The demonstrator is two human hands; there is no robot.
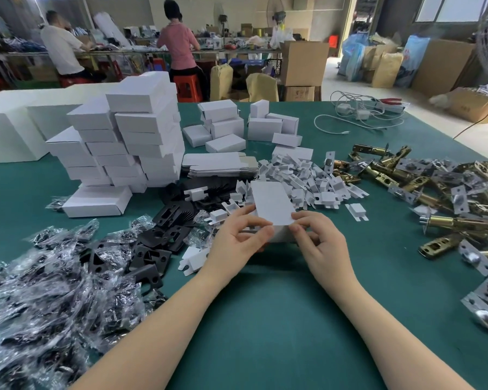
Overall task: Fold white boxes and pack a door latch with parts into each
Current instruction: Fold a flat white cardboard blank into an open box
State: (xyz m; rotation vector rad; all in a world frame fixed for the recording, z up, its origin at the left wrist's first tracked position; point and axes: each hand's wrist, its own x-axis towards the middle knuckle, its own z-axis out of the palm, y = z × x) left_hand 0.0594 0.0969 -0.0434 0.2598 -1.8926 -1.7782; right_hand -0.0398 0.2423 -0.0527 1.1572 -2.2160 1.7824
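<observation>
Both hands, left (238, 239) and right (317, 240), pinch the near end of a white box (272, 205) above the table (265, 319). Finished boxes (124, 142) are piled high already, but loads of latches (423, 190) and bagged parts (40, 291) look unpacked.

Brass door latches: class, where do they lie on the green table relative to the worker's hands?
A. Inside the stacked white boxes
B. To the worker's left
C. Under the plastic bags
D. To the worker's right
D: the brass door latches lie heaped on the green table, right of both hands.
</observation>
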